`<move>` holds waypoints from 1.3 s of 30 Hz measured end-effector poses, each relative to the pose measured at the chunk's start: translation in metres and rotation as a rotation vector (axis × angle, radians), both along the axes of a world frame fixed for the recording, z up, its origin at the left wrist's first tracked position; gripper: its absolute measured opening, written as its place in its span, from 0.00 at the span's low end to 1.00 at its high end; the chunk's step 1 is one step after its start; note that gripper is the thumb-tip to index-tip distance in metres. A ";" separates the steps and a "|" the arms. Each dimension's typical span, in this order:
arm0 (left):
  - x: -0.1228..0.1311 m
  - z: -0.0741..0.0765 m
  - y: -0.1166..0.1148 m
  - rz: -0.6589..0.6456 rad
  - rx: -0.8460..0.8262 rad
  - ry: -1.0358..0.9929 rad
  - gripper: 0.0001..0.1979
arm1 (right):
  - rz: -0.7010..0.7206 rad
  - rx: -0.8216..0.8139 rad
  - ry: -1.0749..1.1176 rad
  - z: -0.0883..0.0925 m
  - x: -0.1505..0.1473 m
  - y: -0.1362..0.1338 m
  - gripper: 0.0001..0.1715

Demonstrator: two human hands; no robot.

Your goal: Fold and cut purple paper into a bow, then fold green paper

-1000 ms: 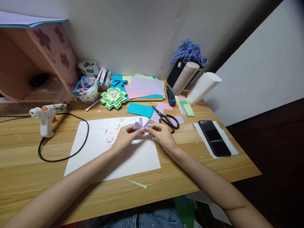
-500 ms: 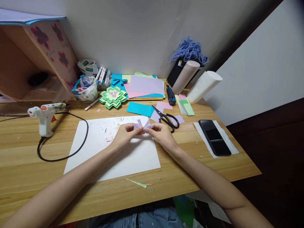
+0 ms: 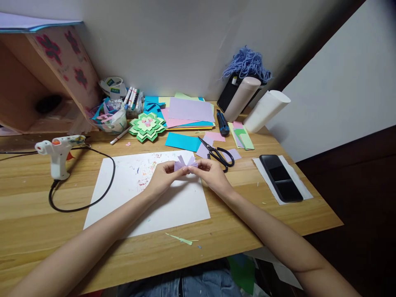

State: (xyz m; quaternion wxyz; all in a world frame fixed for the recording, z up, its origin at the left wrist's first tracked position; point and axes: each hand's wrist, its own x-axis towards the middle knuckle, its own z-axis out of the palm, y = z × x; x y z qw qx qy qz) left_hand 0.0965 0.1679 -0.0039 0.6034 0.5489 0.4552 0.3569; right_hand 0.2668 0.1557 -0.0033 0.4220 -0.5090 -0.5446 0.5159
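A small piece of purple paper (image 3: 185,161), cut or folded into fanned strips, is pinched between both hands over the white sheet (image 3: 117,198). My left hand (image 3: 165,175) grips its left side with thumb and fingers. My right hand (image 3: 213,175) pinches the right side, and the two thumbs nearly meet at its lower middle. The fingers behind the paper are partly hidden. Just beyond my right hand lie black-handled scissors (image 3: 220,156), resting partly on purple paper scraps. A blue paper strip (image 3: 182,141) lies behind the hands.
A white glue gun (image 3: 58,156) stands at left, its black cord looping onto the sheet. A layered green paper flower (image 3: 147,127), stacked coloured paper (image 3: 192,110) and a box cutter (image 3: 222,123) lie at the back. A phone (image 3: 281,178) rests at right.
Both hands stay almost in place on the purple paper, whose strips look slightly more spread. The view has shifted a little.
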 end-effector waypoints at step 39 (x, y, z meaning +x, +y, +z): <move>0.001 -0.002 0.000 -0.006 -0.003 -0.001 0.12 | 0.047 -0.083 -0.007 0.002 0.006 0.004 0.14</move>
